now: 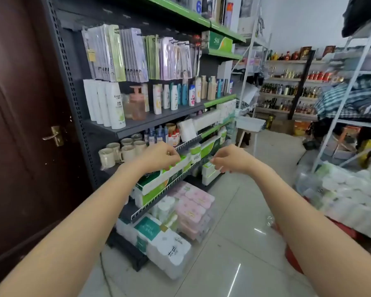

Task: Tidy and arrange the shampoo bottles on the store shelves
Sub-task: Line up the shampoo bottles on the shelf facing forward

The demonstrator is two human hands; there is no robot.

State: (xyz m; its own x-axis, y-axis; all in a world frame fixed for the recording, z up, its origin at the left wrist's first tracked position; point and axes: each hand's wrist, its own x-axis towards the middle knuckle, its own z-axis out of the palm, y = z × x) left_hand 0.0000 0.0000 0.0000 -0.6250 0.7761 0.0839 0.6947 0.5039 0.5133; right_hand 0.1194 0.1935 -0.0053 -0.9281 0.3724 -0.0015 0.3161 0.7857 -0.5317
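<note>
Head view: both bare forearms extend forward toward a dark metal shelf unit (107, 127) standing beside a brown door (19, 125). The left hand (159, 156) is held in front of the lower shelf edge with its fingers curled downward; whether it pinches the green-and-white tissue pack (159, 181) just below it cannot be told. The right hand (229, 158) hovers to the right of the left hand, fingers loosely curled and pointing left, holding nothing visible. The shampoo bottles (180, 95) stand upright in a row on the dark middle shelf, above both hands and apart from them. At the left end of that shelf stands a group of tall white bottles (107, 103), and just beside it a pink pump bottle (136, 102). Packaged goods (116, 54) hang on pegs above the bottle row. On the shelf below the bottles are beige mugs (120, 150), small blue bottles (156, 133) and a white paper roll (186, 129). Bundled toilet paper packs (165, 243) sit at floor level under the unit. A distant shelf (287, 95) carries dark bottles, and a white rack (351, 82) on the right holds folded fabric.
</note>
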